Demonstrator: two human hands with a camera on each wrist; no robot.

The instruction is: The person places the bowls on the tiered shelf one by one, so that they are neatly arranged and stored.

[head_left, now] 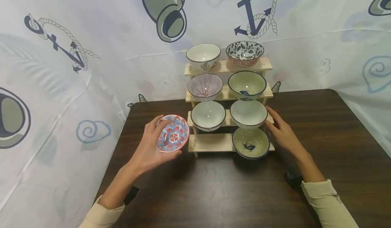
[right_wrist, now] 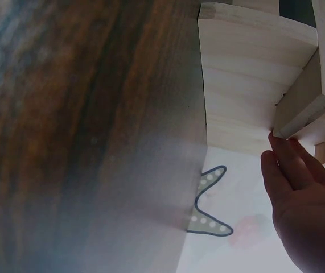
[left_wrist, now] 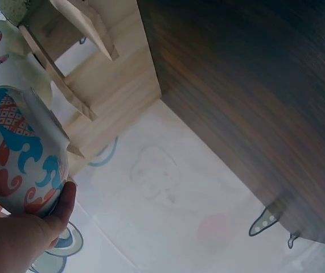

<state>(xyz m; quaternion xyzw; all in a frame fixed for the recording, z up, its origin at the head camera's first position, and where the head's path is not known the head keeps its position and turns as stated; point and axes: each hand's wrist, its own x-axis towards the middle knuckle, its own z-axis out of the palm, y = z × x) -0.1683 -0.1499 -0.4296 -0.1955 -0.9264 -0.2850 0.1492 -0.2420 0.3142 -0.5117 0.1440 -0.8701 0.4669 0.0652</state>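
Observation:
My left hand point(head_left: 148, 150) grips a small red-and-blue patterned bowl point(head_left: 173, 137) by its sides, left of the wooden tiered stand point(head_left: 210, 144), with the bowl's inside facing up and towards me. In the left wrist view the bowl's outside point(left_wrist: 23, 153) shows blue and coral swirls. My right hand point(head_left: 284, 134) is at the stand's right side, beside a plain white bowl point(head_left: 248, 114). The right wrist view shows its extended fingers point(right_wrist: 290, 162) touching the end of a wooden shelf point(right_wrist: 307, 96). On the lowest tier, a green speckled bowl point(head_left: 250, 143) sits at the right.
Higher tiers hold another white bowl point(head_left: 208, 115), a striped bowl point(head_left: 205, 86), a green bowl point(head_left: 247, 84), a flowered white bowl point(head_left: 203, 55) and a leaf-patterned bowl point(head_left: 244, 53). The stand is on a dark wooden table point(head_left: 210, 190), before a printed cloth point(head_left: 100, 14).

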